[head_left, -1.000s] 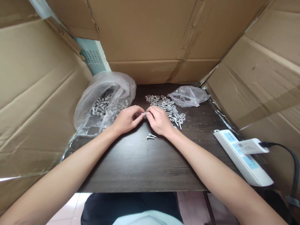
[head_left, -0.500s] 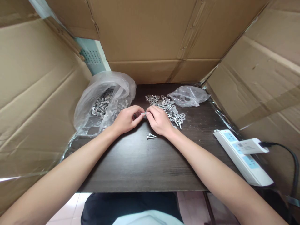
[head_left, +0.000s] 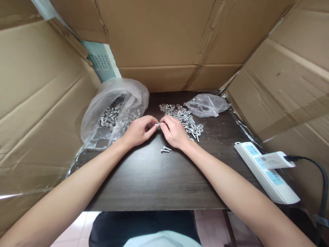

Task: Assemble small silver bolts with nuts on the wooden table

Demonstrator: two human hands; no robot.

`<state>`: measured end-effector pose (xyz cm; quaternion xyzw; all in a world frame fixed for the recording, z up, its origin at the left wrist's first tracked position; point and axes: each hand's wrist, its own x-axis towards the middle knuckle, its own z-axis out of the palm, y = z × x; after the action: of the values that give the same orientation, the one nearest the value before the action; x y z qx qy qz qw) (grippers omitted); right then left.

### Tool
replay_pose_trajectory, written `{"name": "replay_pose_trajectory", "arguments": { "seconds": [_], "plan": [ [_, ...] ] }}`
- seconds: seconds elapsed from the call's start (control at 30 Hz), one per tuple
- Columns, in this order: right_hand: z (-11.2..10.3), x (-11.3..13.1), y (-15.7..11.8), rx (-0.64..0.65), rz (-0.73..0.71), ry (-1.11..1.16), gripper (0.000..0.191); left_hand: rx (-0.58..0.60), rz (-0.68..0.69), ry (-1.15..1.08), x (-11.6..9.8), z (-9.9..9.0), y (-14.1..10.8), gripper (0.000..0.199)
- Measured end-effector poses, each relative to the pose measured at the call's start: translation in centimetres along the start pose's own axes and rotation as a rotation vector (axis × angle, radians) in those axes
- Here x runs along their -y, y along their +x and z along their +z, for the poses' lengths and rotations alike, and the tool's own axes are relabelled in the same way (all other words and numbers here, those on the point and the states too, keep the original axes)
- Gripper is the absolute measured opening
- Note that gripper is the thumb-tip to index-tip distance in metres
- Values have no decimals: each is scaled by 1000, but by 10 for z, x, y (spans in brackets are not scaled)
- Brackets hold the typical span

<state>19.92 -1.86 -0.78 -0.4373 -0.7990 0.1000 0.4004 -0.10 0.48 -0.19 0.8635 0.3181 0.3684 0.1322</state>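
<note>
Above the middle of the dark table, my left hand [head_left: 141, 131] pinches one end of a small silver bolt [head_left: 157, 124]. My right hand [head_left: 175, 131] closes its fingertips on the bolt's other end, where a washer or nut seems to sit; the fingers partly hide it. Two bolts with hardware on them [head_left: 166, 149] lie on the table just below my right hand. Behind and right of that hand spreads a loose pile of bolts, nuts and washers [head_left: 191, 125]. Left of my left hand, a clear plastic bag [head_left: 89, 120] holds many metal pieces [head_left: 111, 116].
A crumpled clear bag [head_left: 207, 105] lies at the back right of the dark table [head_left: 154, 185]. A white power strip [head_left: 267, 175] with a plugged-in adapter and black cable is at the right. Cardboard walls [head_left: 164, 34] stand at the back and both sides.
</note>
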Motion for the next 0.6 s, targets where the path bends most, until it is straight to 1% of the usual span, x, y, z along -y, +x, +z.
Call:
{"name": "replay_pose_trajectory", "arguments": {
  "seconds": [0.13,0.6],
  "plan": [
    [-1,1,0,6,3,1,17,1,-1,4,-1,0,0,14],
    [-1,0,0,11,6,-2,21,6,-10,-6,-1,0,0,17]
  ]
}}
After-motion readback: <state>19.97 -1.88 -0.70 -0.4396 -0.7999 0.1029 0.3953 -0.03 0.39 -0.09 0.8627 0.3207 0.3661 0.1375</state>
